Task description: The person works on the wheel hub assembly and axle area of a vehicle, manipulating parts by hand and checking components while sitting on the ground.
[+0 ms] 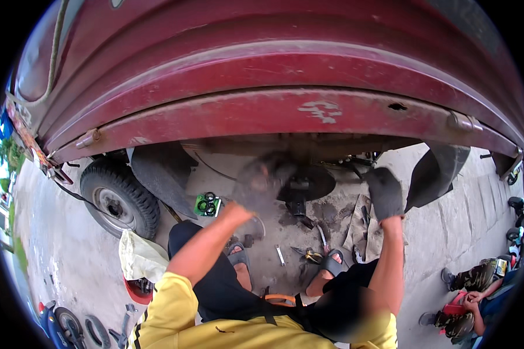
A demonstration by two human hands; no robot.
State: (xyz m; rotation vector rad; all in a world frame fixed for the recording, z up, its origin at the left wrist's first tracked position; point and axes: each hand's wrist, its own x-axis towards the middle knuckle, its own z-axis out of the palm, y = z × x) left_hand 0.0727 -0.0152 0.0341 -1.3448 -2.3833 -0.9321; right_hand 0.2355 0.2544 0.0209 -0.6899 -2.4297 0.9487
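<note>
My left hand (pixel 261 181), in a dark glove, is smeared by motion below the red tailgate-like panel (pixel 244 116); its fingers and anything in them cannot be made out. It is left of a dark round disc-shaped part (pixel 317 183) under the vehicle. On the right, my right hand (pixel 385 192) wears a dark grey glove and looks curled closed beside the underside parts. Whatever it grips is hidden behind the glove. Between the two hands, a black jack-like stand (pixel 297 205) rises beneath the disc-shaped part.
A wheel (pixel 116 200) and black mud flap (pixel 163 174) are at left, another flap (pixel 436 174) at right. A green package with black rings (pixel 208 205), a wrench (pixel 280 256) and pliers (pixel 313 256) lie on the ground. A white sack (pixel 141 256) is near my left arm. Another person (pixel 474 302) sits at right.
</note>
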